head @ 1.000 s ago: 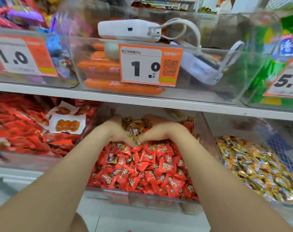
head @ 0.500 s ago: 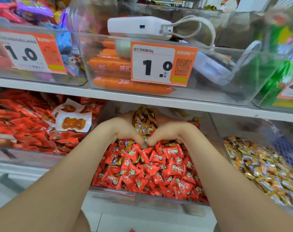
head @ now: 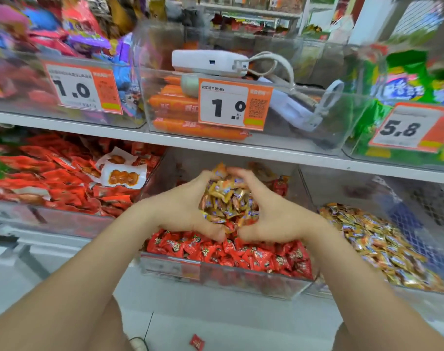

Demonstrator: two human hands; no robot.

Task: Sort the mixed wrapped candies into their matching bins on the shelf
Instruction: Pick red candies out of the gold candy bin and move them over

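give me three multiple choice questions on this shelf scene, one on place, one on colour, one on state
1. The gold pile lies where from the red-candy bin? A) left B) right C) above
2. The floor candy is: A) red B) gold C) blue
3. The left hand and right hand are: A) flat, empty B) cupped round a gold handful C) apart on the shelf edge
Answers: 1 B, it fills the next bin rightward; 2 A, its wrapper is red; 3 B, curled fingers enclose the candies.
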